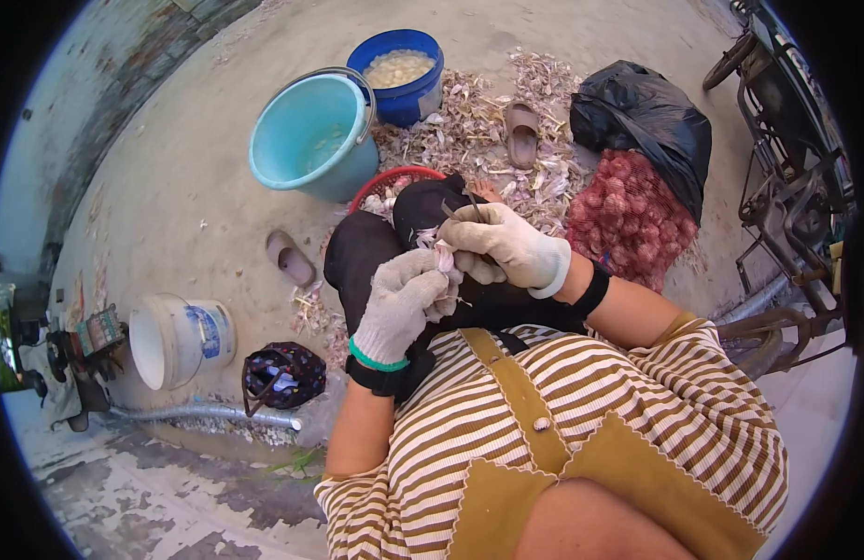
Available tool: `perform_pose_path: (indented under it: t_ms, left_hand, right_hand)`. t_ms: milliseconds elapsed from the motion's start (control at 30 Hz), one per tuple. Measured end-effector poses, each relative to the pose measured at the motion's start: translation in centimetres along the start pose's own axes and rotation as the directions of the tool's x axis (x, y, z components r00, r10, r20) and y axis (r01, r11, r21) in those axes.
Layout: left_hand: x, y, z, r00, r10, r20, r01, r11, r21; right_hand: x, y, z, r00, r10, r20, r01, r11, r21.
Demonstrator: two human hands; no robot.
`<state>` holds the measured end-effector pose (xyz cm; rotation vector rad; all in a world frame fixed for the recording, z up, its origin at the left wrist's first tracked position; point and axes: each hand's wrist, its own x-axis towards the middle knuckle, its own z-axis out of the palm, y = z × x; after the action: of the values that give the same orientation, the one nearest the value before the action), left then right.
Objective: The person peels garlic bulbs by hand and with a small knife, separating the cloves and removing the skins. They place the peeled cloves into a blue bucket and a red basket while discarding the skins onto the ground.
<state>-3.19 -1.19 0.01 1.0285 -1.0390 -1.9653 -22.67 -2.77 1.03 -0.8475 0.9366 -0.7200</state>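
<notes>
My left hand (408,291), in a pale work glove with a green cuff, is closed on a garlic clove (444,258) with pinkish-white skin. Close beside it, my right hand (508,245), also gloved, has its fingers wrapped round a slim dark metal tool (474,203). Two thin points of it show above the fingers; the rest is hidden. Both hands are over my dark-trousered lap, nearly touching at the clove. Partly hidden behind my knees is a red basket (362,194) with garlic in it.
A light-blue bucket (296,140) and a blue bucket (415,105) of peeled cloves stand ahead. Garlic skins (469,131) litter the floor around a slipper (521,135). To the right are a red net sack of garlic (628,215), a black bag (646,117) and a bicycle (786,177).
</notes>
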Motion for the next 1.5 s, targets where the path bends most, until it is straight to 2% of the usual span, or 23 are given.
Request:
perform_pose_path:
  t_ms: [33,133,200,300,367,467,533,600,667,700,733,767,800,867,900,967,1000,1067,1200,1267,1333,1433,1500]
  left_hand:
    - [-0.3,0.2,-0.4,0.998,-0.01,0.061,0.016,0.995,-0.1]
    - [-1.3,0.6,-2.0,0.994,0.008,0.105,0.012,0.981,-0.192]
    - [-1.9,1.1,-2.8,0.998,-0.049,-0.048,0.037,0.975,-0.221]
    - [-1.9,1.2,-3.8,0.986,-0.072,-0.151,0.062,0.996,-0.069]
    - [-1.5,1.2,-3.9,0.975,-0.083,-0.206,0.075,0.996,-0.045]
    - [-0.8,0.6,-4.0,0.964,-0.052,-0.26,0.069,0.996,0.06]
    - [-0.7,0.2,-4.5,0.953,0.036,-0.3,0.089,0.916,0.391]
    - [-1.1,-0.1,-5.2,0.939,0.064,-0.339,0.095,0.896,0.433]
    - [-1.5,-0.9,-6.7,0.859,0.369,-0.355,0.094,0.568,0.818]
    - [-2.1,-0.3,-6.7,0.82,0.521,-0.237,0.029,0.376,0.926]
    - [-2.4,0.6,-6.9,0.836,0.518,-0.181,0.105,0.173,0.979]
    - [-2.5,1.4,-6.9,0.791,0.574,-0.211,0.18,0.111,0.977]
    - [-2.2,0.6,-8.8,0.64,0.762,-0.095,0.25,-0.09,0.964]
    - [-2.2,1.3,-10.0,0.528,0.849,0.007,0.351,-0.226,0.909]
    - [-2.6,1.3,-9.9,0.536,0.844,0.008,0.345,-0.228,0.911]
    - [-3.2,1.8,-9.5,0.64,0.656,-0.4,0.279,0.287,0.917]
    - [-3.3,2.2,-8.8,0.642,0.658,-0.394,0.275,0.282,0.919]
    - [-3.3,3.1,-7.0,0.706,0.4,-0.584,0.419,0.429,0.801]
    - [-4.0,3.2,-7.3,0.818,0.41,-0.404,0.307,0.282,0.909]
    - [-4.0,3.9,-7.4,0.749,0.489,-0.446,0.349,0.282,0.894]
    - [-3.8,4.9,-6.9,0.645,0.7,-0.307,0.191,0.241,0.952]
    - [-1.8,1.9,-2.9,0.93,0.354,0.1,-0.12,0.037,0.992]
    - [0.1,-1.2,-2.1,0.989,0.055,0.14,-0.131,-0.141,0.981]
  right_hand:
    - [0.0,0.3,-0.5,0.997,0.019,0.068,-0.034,0.974,0.225]
    - [1.7,1.6,-2.7,0.994,0.096,0.049,-0.107,0.922,0.373]
    - [3.2,2.2,-4.9,0.972,0.232,-0.038,-0.213,0.938,0.272]
    - [5.9,0.2,-5.8,0.942,0.304,-0.144,-0.303,0.953,0.03]
    - [8.7,-2.7,-4.3,0.983,0.141,-0.114,-0.146,0.988,-0.04]
    - [12.9,-6.3,-1.3,0.978,-0.201,-0.05,0.205,0.973,0.104]
    - [13.6,-5.8,-0.9,0.98,-0.14,-0.14,0.153,0.984,0.089]
    - [11.8,-4.3,-1.4,0.997,-0.034,-0.067,0.034,0.999,-0.001]
    - [8.7,-3.1,-1.1,0.983,0.0,-0.184,-0.011,0.998,-0.056]
    - [7.7,-2.1,-2.2,0.982,0.007,-0.19,-0.026,0.995,-0.097]
    - [6.7,-1.5,-3.0,0.981,0.012,-0.194,-0.04,0.99,-0.138]
    - [5.8,-1.0,-3.7,0.98,0.022,-0.198,-0.049,0.99,-0.13]
    - [4.6,-0.6,-4.1,0.97,0.048,-0.238,-0.084,0.986,-0.146]
    - [2.6,0.2,-4.7,0.953,0.081,-0.293,-0.13,0.98,-0.15]
    - [1.8,0.5,-4.7,0.947,0.066,-0.314,-0.124,0.978,-0.169]
    - [1.2,1.4,-5.1,0.935,0.067,-0.347,-0.147,0.966,-0.211]
    - [1.1,2.1,-5.5,0.935,0.063,-0.349,-0.142,0.968,-0.207]
    - [0.9,3.0,-6.5,0.931,0.059,-0.36,-0.13,0.976,-0.177]
    - [1.2,2.8,-8.6,0.919,0.051,-0.39,-0.089,0.993,-0.08]
    - [1.5,3.0,-9.2,0.9,0.021,-0.435,-0.041,0.998,-0.038]
    - [2.1,3.4,-9.7,0.887,0.019,-0.461,-0.047,0.998,-0.05]
    - [2.6,3.5,-9.1,0.886,0.058,-0.46,-0.109,0.99,-0.085]
    - [2.9,3.5,-8.4,0.887,0.045,-0.46,-0.111,0.987,-0.117]
